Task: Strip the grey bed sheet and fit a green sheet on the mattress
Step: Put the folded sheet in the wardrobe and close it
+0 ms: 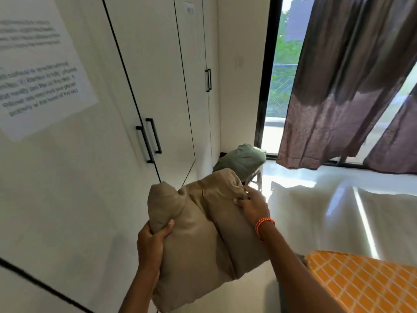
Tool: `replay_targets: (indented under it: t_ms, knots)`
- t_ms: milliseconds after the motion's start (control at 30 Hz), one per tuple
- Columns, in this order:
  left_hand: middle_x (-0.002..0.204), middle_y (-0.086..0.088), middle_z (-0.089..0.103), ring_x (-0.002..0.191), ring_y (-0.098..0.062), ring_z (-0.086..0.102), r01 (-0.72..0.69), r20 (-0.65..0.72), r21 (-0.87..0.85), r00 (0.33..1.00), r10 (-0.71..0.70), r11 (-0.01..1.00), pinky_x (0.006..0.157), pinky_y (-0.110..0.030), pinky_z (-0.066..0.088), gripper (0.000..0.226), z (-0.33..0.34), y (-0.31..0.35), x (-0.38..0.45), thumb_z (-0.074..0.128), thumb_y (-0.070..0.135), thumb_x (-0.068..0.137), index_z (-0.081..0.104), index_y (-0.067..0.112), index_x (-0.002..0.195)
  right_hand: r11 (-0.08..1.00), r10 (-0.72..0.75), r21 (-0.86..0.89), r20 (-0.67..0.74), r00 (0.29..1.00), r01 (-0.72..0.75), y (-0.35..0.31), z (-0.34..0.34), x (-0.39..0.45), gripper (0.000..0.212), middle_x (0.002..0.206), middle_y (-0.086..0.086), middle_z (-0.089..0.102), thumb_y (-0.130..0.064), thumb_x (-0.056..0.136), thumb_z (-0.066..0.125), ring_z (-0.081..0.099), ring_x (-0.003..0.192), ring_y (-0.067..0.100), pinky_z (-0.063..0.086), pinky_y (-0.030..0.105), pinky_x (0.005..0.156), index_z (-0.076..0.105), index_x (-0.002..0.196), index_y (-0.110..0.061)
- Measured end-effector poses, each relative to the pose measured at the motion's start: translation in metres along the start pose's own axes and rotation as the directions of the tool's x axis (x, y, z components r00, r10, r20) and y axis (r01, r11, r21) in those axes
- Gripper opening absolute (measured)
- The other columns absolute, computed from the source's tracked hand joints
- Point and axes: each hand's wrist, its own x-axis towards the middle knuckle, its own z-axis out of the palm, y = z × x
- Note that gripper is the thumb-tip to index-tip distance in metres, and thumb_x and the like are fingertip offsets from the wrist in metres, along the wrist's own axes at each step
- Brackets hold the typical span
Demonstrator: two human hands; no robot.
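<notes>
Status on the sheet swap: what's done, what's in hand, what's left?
Done, apparently: the pale mattress at right shows no grey sheet. In hand: left hand and right hand both grip a beige stuffed pillow in front of the white wardrobe. Left: a green fabric bundle sits on a stand by the window, not yet fitted.

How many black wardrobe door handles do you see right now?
3. Two sit side by side on the near wardrobe doors, one and its neighbour; a third is on the far door by the window. Others may be out of frame.
</notes>
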Motion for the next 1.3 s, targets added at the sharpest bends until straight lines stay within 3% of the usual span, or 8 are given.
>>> replay_targets:
  t_ms: [133, 233, 367, 533, 633, 833, 1100, 1300]
  knots:
    - [0.111, 0.002, 0.076, 0.099, -0.024, 0.070, -0.006, -0.097, 0.033, 0.995, 0.009, 0.999, 0.098, -0.055, 0.057, 0.063, 0.013, 0.018, 0.060, 0.085, 0.058, 0.074, 0.072, 0.019, 0.121, 0.997, -0.046, -0.064, 0.055, 0.997, 0.049, -0.023, 0.048, 0.068, 0.026, 0.080, -0.014, 0.071, -0.020, 0.076, 0.074, 0.066, 0.079, 0.005, 0.057, 0.037, 0.075, 0.070, 0.092, -0.040]
    - [0.110, 0.003, 0.076, 0.099, -0.026, 0.070, -0.046, -0.173, 0.085, 0.983, 0.060, 0.995, 0.096, -0.052, 0.057, 0.072, 0.026, 0.032, 0.086, 0.081, 0.060, 0.061, 0.071, 0.021, 0.120, 0.987, -0.104, -0.119, 0.063, 0.993, 0.111, -0.046, 0.088, 0.108, 0.032, 0.078, -0.015, 0.073, -0.029, 0.075, 0.070, 0.066, 0.074, 0.001, 0.054, 0.029, 0.072, 0.075, 0.103, -0.042]
    - [0.115, -0.003, 0.074, 0.101, -0.029, 0.068, -0.079, -0.224, 0.110, 0.969, 0.102, 0.991, 0.091, -0.042, 0.054, 0.067, 0.056, 0.045, 0.102, 0.094, 0.035, 0.069, 0.068, 0.015, 0.128, 0.939, -0.234, -0.192, 0.254, 0.938, 0.286, -0.088, 0.143, 0.136, 0.036, 0.086, -0.007, 0.078, -0.046, 0.072, 0.061, 0.069, 0.077, 0.009, 0.059, 0.032, 0.083, 0.077, 0.105, -0.044]
    - [0.111, 0.003, 0.071, 0.095, -0.013, 0.061, -0.135, -0.369, 0.011, 0.921, 0.129, 0.991, 0.072, -0.015, 0.042, 0.060, 0.087, 0.067, 0.117, 0.093, 0.018, 0.073, 0.070, 0.014, 0.127, 0.900, -0.303, -0.140, 0.481, 0.823, 0.413, -0.124, 0.194, 0.179, 0.032, 0.093, -0.011, 0.079, -0.046, 0.078, 0.062, 0.071, 0.084, 0.007, 0.061, 0.038, 0.083, 0.079, 0.105, -0.038]
    - [0.118, -0.003, 0.072, 0.102, -0.020, 0.066, -0.132, -0.390, -0.001, 0.913, 0.121, 0.991, 0.077, -0.025, 0.046, 0.063, 0.105, 0.074, 0.136, 0.092, 0.020, 0.074, 0.067, 0.010, 0.131, 0.938, -0.284, -0.063, 0.418, 0.863, 0.340, -0.128, 0.203, 0.210, 0.025, 0.079, -0.010, 0.074, -0.034, 0.075, 0.070, 0.069, 0.077, 0.007, 0.062, 0.043, 0.077, 0.068, 0.100, -0.037]
    - [0.132, -0.010, 0.069, 0.120, -0.030, 0.065, -0.119, -0.455, -0.038, 0.886, 0.089, 0.992, 0.094, -0.032, 0.046, 0.079, 0.141, 0.075, 0.166, 0.094, 0.019, 0.072, 0.060, 0.006, 0.142, 0.941, -0.279, -0.020, 0.515, 0.810, 0.337, -0.131, 0.227, 0.258, 0.077, 0.098, -0.005, 0.074, -0.029, 0.068, 0.073, 0.069, 0.100, 0.020, 0.059, 0.045, 0.090, 0.045, 0.137, -0.051]
    - [0.139, 0.001, 0.065, 0.126, -0.019, 0.062, -0.110, -0.531, -0.006, 0.843, 0.090, 0.994, 0.105, -0.040, 0.051, 0.083, 0.155, 0.071, 0.204, 0.091, 0.030, 0.073, 0.056, 0.017, 0.147, 0.933, -0.322, 0.087, 0.639, 0.698, 0.350, -0.122, 0.250, 0.292, 0.036, 0.085, -0.003, 0.076, -0.026, 0.076, 0.067, 0.070, 0.075, 0.007, 0.061, 0.046, 0.081, 0.068, 0.110, -0.039]
    - [0.140, 0.002, 0.064, 0.126, -0.020, 0.062, -0.069, -0.562, -0.013, 0.826, 0.050, 0.998, 0.103, -0.042, 0.054, 0.086, 0.170, 0.065, 0.211, 0.090, 0.037, 0.074, 0.053, 0.020, 0.150, 0.933, -0.335, 0.132, 0.662, 0.670, 0.336, -0.108, 0.258, 0.303, 0.039, 0.077, 0.003, 0.076, -0.025, 0.076, 0.069, 0.072, 0.075, 0.023, 0.060, 0.049, 0.079, 0.074, 0.112, -0.039]
